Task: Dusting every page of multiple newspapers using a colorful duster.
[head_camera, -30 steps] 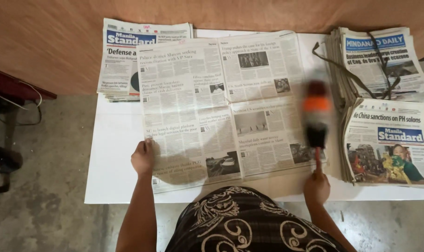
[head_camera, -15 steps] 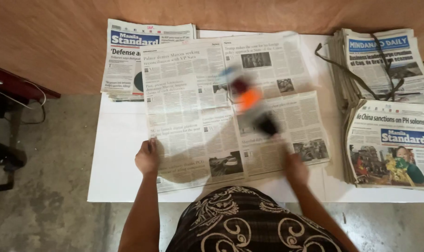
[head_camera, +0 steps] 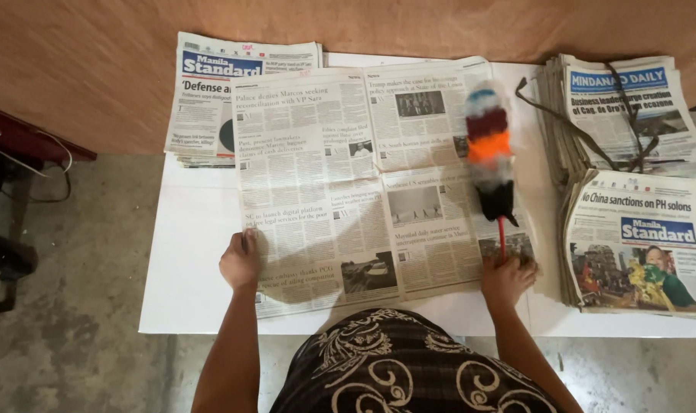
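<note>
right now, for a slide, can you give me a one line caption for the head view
Left hand pins an open newspaper on a white table while the right hand sweeps a multicoloured duster over it.

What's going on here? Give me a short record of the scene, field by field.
Left hand: flat on the left edge of the open newspaper
Right hand: grips the red handle of a multicoloured feather duster
Duster: lies over the right page, its outline blurred
Surface: white table
Left rear: folded newspaper pile
Right side: two newspaper stacks, the far one under a loose strap
</note>
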